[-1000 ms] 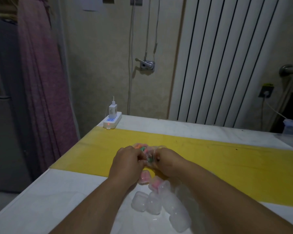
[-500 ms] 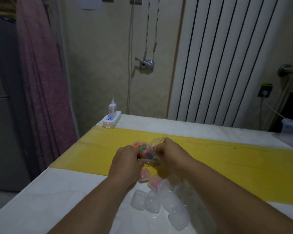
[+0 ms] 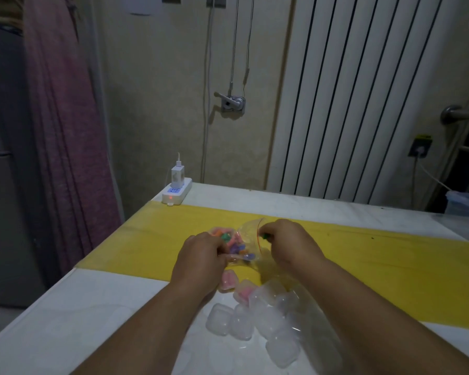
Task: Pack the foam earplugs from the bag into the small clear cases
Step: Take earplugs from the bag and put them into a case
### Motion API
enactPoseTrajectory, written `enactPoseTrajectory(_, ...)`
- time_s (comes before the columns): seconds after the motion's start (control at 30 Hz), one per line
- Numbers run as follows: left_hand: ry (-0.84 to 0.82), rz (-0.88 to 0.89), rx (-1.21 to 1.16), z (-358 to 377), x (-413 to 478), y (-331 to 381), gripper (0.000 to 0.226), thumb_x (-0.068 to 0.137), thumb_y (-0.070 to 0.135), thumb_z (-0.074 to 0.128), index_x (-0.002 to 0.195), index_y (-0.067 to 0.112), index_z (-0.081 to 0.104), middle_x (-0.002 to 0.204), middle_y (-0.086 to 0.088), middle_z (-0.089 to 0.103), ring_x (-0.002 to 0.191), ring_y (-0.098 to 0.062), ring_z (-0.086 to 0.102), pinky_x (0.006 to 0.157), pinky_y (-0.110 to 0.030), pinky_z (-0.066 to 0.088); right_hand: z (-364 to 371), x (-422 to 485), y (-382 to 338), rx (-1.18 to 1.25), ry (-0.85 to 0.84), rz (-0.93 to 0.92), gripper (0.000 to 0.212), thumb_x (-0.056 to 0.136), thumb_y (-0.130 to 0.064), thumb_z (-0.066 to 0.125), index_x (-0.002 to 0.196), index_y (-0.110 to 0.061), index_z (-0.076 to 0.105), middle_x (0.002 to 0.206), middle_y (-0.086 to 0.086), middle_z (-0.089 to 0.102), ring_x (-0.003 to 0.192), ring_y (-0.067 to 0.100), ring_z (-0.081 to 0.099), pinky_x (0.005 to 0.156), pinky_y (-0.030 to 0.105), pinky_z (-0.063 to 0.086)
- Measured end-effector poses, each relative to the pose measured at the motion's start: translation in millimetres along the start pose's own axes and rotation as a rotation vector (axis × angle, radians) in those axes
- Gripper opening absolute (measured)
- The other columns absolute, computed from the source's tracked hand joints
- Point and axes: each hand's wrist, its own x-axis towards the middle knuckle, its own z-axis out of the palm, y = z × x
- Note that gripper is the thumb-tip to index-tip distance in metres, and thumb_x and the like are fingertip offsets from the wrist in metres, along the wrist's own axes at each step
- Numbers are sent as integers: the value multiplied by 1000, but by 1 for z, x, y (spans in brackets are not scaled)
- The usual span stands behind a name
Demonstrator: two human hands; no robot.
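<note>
A small clear zip bag (image 3: 244,244) of coloured foam earplugs lies on the yellow strip, its mouth facing right. My left hand (image 3: 201,257) grips the bag's left side. My right hand (image 3: 287,243) sits at the bag's mouth and pinches a green earplug (image 3: 265,236) between its fingertips. Several small clear cases (image 3: 244,319) lie in a heap on the white tabletop near me. Two of them (image 3: 229,280) hold pink earplugs.
A white power strip (image 3: 177,193) with a charger stands at the table's far left corner. The table's left edge (image 3: 65,277) drops off beside a purple curtain. A radiator stands behind the table. A clear plastic box (image 3: 465,203) sits at the far right.
My right hand has drawn away to the right from the left hand, out of the bag's mouth, with a green earplug in its fingers. The left hand stays on the bag.
</note>
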Motion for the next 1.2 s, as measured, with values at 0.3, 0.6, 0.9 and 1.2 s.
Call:
enactPoseTrajectory(0.3, 83, 78, -267, -13, -5, 28, 14, 87, 18, 65, 95, 27, 74, 91, 9, 62, 91, -10, 53, 77, -23, 41, -8, -60, 11, 480, 148, 132, 23, 78, -24, 77, 91, -32, 59, 83, -7, 69, 77, 12, 66, 71, 35, 56)
enactPoseTrajectory(0.6, -307, -56, -867, -24, -16, 47, 8, 81, -1, 72, 84, 6, 73, 78, -1, 69, 67, -15, 66, 64, -28, 56, -12, -70, 4, 705, 120, 116, 32, 73, -21, 83, 89, -25, 56, 75, 0, 73, 60, 12, 66, 60, 29, 54)
enactPoseTrajectory(0.9, -277, -187, -955, -23, -16, 43, 13, 64, 10, 77, 69, 17, 68, 78, -11, 68, 67, -22, 63, 69, -48, 46, -14, -73, 9, 748, 211, 82, 18, 73, -17, 83, 67, -16, 66, 61, -2, 66, 55, 8, 59, 56, 24, 48)
enactPoseTrajectory(1.2, -257, -207, -989, -25, -17, 48, 41, 86, -9, 54, 89, 23, 78, 91, -13, 71, 78, -21, 66, 67, -31, 51, -9, -73, 4, 799, 271, 78, 18, 77, -5, 74, 75, -22, 69, 75, -3, 72, 71, 16, 68, 71, 36, 57)
